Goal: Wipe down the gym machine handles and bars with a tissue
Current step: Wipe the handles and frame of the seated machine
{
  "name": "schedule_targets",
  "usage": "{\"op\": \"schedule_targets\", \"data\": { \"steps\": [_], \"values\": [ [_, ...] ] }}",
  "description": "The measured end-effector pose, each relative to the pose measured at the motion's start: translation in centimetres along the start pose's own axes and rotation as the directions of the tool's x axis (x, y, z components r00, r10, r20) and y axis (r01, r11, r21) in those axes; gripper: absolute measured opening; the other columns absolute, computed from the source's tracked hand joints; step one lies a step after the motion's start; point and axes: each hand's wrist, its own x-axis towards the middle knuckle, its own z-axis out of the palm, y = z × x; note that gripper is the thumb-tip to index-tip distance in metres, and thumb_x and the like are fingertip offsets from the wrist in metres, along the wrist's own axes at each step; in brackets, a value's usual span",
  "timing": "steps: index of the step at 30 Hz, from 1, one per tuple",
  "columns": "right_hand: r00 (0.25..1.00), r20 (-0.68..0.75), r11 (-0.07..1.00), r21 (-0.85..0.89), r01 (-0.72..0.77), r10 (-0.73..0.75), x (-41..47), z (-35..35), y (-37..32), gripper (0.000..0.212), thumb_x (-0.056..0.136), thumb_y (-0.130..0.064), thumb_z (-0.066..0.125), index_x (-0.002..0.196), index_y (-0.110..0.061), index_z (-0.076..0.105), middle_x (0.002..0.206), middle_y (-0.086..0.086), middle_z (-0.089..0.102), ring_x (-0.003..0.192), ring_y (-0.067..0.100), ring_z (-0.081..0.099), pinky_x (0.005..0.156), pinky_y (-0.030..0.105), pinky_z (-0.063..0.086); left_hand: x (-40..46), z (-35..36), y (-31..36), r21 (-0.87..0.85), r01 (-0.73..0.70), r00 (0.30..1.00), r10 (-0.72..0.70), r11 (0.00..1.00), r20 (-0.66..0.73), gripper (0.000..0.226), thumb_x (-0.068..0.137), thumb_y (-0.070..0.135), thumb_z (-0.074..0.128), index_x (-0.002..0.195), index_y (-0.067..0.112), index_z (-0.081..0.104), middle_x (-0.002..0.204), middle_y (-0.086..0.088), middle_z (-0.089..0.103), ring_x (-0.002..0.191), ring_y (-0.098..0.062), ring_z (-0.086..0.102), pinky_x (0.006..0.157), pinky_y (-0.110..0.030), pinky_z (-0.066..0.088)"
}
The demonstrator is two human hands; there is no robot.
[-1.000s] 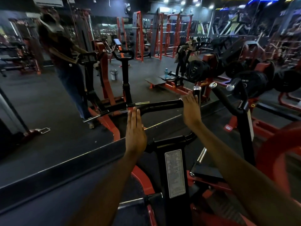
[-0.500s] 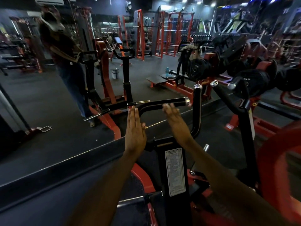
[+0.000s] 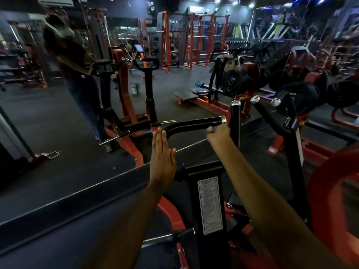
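Dim gym floor behind; right hand (image 3: 218, 133) pinches a tissue (image 3: 210, 129) against the horizontal handle (image 3: 196, 123), left hand (image 3: 162, 162) flat, fingers together.

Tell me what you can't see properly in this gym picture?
- Tissue: head view, only a pale scrap shows; the right hand covers the rest.
- Label on the machine post: print too small to read.
- Left hand: its palm faces away.
- Mirrored person: blurred.
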Motion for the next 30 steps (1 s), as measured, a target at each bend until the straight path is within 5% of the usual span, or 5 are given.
{"op": "schedule_targets", "data": {
  "steps": [8,12,18,22,30],
  "values": [
    [0.957,0.141,0.918,0.277,-0.283,0.252,-1.1,2.4,2.6,0.028,0.075,0.015,0.025,0.072,-0.009,0.038,0.075,-0.001,0.046,0.065,0.009,0.048,0.055,0.011,0.040,0.0,0.0,-0.2,0.044,-0.003,1.000,0.002,0.999,0.006,0.062,0.101,0.034,0.028,0.153,0.007,0.010,0.161,-0.001,0.000,0.150,-0.016,-0.005,0.119,-0.023,0.000],
    [0.992,-0.019,0.945,0.306,-0.115,0.127,2.7,-0.6,-0.3,0.038,0.088,0.009,0.025,0.070,-0.005,0.056,0.079,-0.001,0.051,0.130,0.010,0.042,0.112,0.020,0.025,-0.1,0.1,-0.4,0.044,-0.006,1.000,0.006,0.999,0.008,0.062,0.101,0.035,0.027,0.153,0.005,0.010,0.162,-0.003,0.001,0.150,-0.015,-0.005,0.120,-0.029,0.005],
    [0.995,-0.099,0.951,0.310,0.003,0.029,3.4,-1.8,-1.3,0.034,0.090,0.003,0.026,0.071,-0.011,0.050,0.065,-0.001,0.039,0.052,0.010,0.038,0.046,0.015,0.036,-0.1,0.1,-0.5,0.041,-0.015,1.000,0.014,0.999,0.013,0.061,0.101,0.034,0.027,0.153,0.006,0.008,0.161,-0.001,-0.001,0.150,-0.017,-0.003,0.120,-0.032,0.009],
    [0.939,-0.154,0.951,-0.086,0.297,-0.308,3.8,-1.6,-1.7,0.029,0.091,0.001,0.042,0.096,-0.004,0.070,0.087,0.006,0.066,0.069,0.012,0.063,0.060,0.017,0.050,-0.1,0.2,-0.4,0.040,0.000,1.000,-0.001,0.999,0.018,0.061,0.102,0.035,0.026,0.152,0.009,0.004,0.162,-0.001,-0.001,0.150,-0.017,-0.005,0.119,-0.033,0.009],
    [0.605,0.225,0.382,-0.598,0.705,-0.763,1.0,-3.3,-0.2,0.038,0.090,0.007,0.045,0.121,-0.007,0.063,0.122,0.008,0.063,0.106,0.010,0.061,0.092,0.018,0.049,-0.2,0.3,-0.6,0.035,0.009,1.000,-0.009,0.999,0.019,0.062,0.101,0.036,0.027,0.154,0.008,0.008,0.163,-0.003,0.001,0.150,-0.017,-0.004,0.119,-0.035,0.012]
  ]
}}
